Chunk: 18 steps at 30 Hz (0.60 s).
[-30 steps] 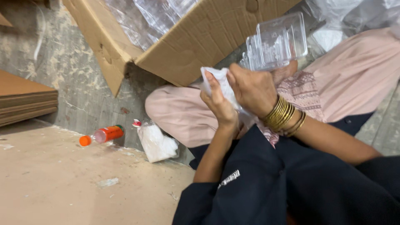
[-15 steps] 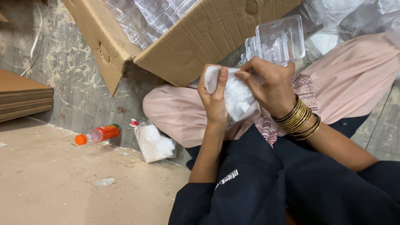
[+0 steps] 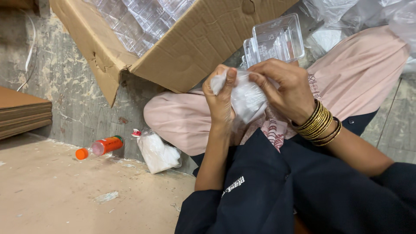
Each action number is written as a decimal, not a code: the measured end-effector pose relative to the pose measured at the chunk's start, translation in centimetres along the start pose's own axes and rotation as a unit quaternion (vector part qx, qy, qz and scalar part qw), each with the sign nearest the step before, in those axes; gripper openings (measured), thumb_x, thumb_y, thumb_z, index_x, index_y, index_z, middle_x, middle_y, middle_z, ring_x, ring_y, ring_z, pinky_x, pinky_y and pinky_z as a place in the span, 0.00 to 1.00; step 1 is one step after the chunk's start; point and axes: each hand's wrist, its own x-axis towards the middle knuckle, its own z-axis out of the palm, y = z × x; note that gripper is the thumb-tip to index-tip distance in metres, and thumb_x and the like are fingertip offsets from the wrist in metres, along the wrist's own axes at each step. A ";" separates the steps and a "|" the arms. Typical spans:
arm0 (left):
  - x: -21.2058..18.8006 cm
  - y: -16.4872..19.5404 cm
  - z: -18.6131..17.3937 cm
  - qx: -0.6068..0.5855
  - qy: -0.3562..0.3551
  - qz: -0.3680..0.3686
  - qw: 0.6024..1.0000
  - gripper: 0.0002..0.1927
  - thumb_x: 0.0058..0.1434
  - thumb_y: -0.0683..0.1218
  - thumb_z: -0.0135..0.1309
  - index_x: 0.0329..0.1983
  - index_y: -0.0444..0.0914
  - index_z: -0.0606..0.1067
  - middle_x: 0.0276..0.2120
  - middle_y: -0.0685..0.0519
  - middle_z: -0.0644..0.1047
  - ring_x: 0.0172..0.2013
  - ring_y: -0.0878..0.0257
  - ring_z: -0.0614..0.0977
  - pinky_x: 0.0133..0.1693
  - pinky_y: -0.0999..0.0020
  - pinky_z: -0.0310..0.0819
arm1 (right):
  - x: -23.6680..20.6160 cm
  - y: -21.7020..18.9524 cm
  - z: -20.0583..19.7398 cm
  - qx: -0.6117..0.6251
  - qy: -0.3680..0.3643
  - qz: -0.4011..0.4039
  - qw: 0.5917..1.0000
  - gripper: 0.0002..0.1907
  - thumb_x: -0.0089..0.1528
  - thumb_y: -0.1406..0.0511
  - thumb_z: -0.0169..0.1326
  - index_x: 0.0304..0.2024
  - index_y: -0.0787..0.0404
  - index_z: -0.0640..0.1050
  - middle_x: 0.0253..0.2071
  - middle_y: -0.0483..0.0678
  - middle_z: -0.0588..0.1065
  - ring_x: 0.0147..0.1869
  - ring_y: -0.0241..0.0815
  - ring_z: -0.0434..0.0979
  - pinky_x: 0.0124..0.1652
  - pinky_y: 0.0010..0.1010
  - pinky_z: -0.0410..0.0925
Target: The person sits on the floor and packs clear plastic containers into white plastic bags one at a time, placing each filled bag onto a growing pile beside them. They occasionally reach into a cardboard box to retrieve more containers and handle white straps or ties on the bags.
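Both your hands grip one crumpled white plastic bag over your lap.

Your left hand [image 3: 221, 102] and right hand [image 3: 284, 86] are closed around the white plastic bag [image 3: 245, 97]. At 12 o'clock sit two clear plastic containers [image 3: 277, 41]; at 10 o'clock one cardboard box [image 3: 190, 52]; at 8 o'clock one orange bottle [image 3: 102, 146] lies on the floor beside one small white pouch [image 3: 158, 154].

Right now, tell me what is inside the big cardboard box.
The cardboard box lies tipped on its side, and through its open end show stacked clear plastic containers. How far back the stacks run is hidden by the box walls.
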 end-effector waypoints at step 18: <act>-0.5 0.2 0.3 -0.026 -0.075 -0.113 0.990 0.09 0.63 0.42 0.65 0.35 0.35 0.76 0.38 0.55 0.78 0.37 0.71 0.76 0.42 0.75 0.69 | -1.2 1.9 -1.6 -0.056 -0.002 -0.007 0.998 0.06 0.70 0.68 0.57 0.45 0.66 0.82 0.42 0.53 0.81 0.42 0.45 0.83 0.41 0.31 0.73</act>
